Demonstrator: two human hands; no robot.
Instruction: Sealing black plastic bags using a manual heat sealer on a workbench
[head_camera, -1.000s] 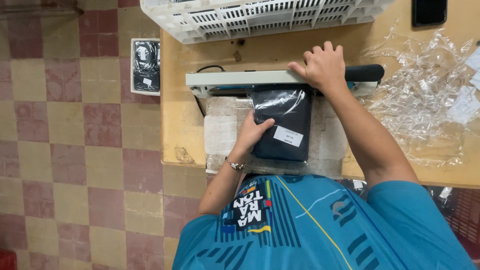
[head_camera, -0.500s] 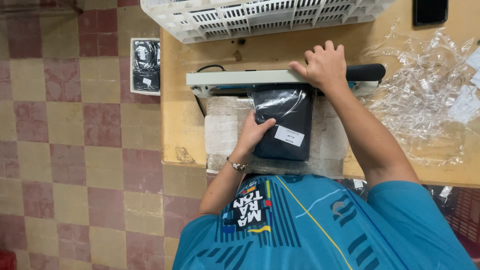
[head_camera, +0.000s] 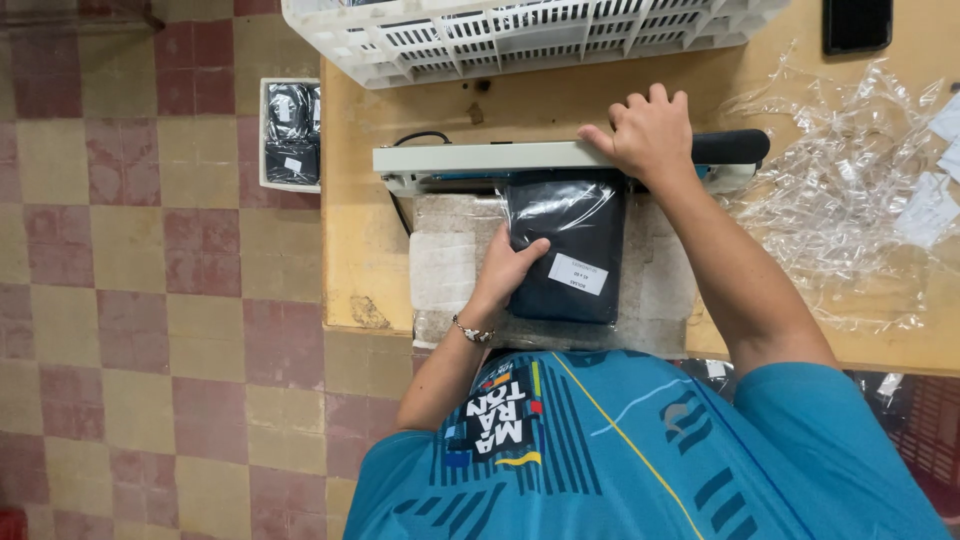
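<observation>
Seen from above: right hand (head_camera: 652, 135) still pressing flat on the sealer bar (head_camera: 480, 157), fingers spread, gripping nothing. Left hand (head_camera: 508, 270) open too, steadying the black packet (head_camera: 570, 250), its top edge under the bar. No shift since a moment ago; seal apparently still being held.

A flat black packet (head_camera: 568, 245) in clear wrap, bearing a white label near its lower right corner, is lying flat on the surface with its far end tucked under the sealer bar (head_camera: 480, 157), a long pale bar with a black handle, which is sitting lowered across it.
</observation>
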